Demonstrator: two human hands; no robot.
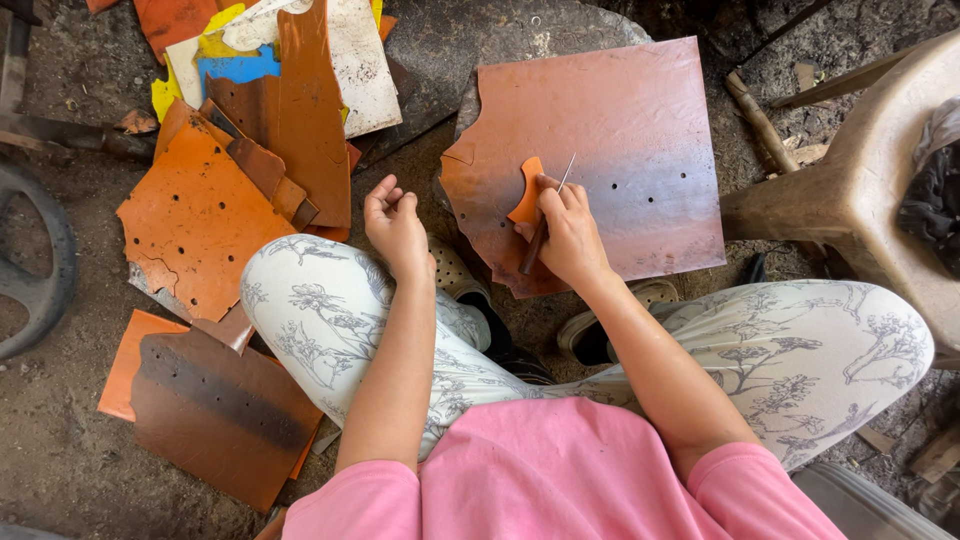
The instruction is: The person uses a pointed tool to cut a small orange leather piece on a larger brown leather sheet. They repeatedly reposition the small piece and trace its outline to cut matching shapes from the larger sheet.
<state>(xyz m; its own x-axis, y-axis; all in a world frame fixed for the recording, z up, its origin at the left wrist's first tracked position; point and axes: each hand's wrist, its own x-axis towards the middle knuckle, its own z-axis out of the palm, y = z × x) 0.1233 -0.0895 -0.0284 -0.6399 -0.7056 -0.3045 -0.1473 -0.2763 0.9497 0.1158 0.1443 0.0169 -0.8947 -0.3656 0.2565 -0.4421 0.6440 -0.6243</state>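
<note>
Right hand [572, 232] closed on thin awl [548, 215], long axis tilted toward upper right, tip by orange cut-out [528, 192] on leather sheet [620, 130]; left hand [395, 222] loosely curled, empty, farther left.

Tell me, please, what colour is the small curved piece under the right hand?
Orange curved piece, clearest in the head view.

Place: a rough, informal leather workshop at ground level.
Floor [60, 440]: bare packed dirt with grit and debris, no paving.
Work surface: a large brown-orange sheet [610, 150] with punched holes, laid on a flat stone [480, 40].
Scraps: left of the sheet, a heap of offcuts [250, 130] in orange, brown, white, yellow and blue, several punched with holes.
More stock: below the heap, a dark stained sheet [215, 420] on the dirt.
Seating: right of the sheet, a worn plastic stool [850, 190].
Clutter: beyond the sheet's upper right corner, a wooden stick [760, 120].
</note>
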